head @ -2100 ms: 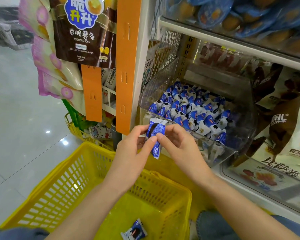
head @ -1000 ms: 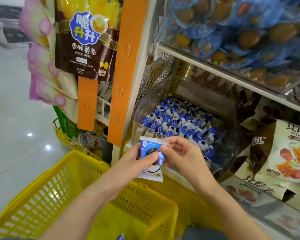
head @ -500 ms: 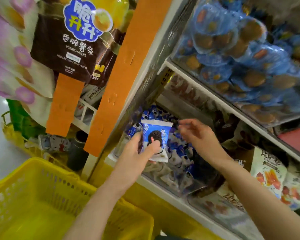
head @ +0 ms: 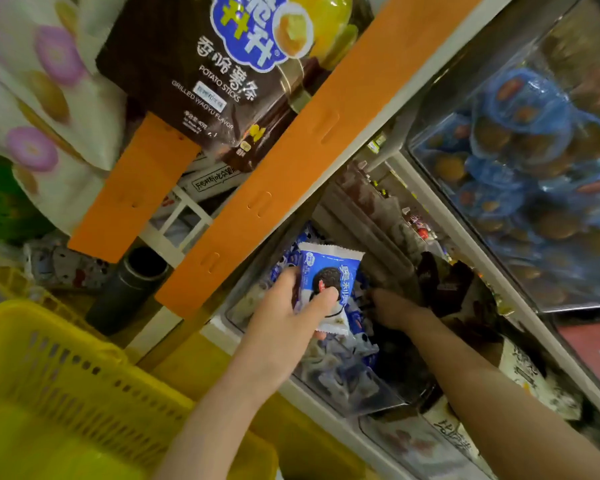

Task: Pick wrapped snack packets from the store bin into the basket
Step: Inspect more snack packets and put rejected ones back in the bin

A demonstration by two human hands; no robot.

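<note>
My left hand (head: 284, 320) grips a blue and white snack packet (head: 329, 282) with a dark cookie printed on it, held upright in front of the clear store bin (head: 368, 400). The bin holds several more blue and white packets (head: 340, 368). My right hand (head: 392, 310) reaches down into the bin among the packets; its fingers are partly hidden, so I cannot tell whether they hold anything. The yellow basket (head: 84, 386) sits at the lower left, below my left forearm.
An orange shelf post (head: 291, 161) runs diagonally just left of the bin. A brown potato sticks bag (head: 215, 81) hangs above. A clear bin of blue wrapped snacks (head: 527, 168) sits on the shelf above right. A dark cylinder (head: 125, 289) stands behind the basket.
Both hands held the packet at first. My right hand let go and moved down into the bin. My left hand kept the packet, and the view tilted and moved closer to the shelf.
</note>
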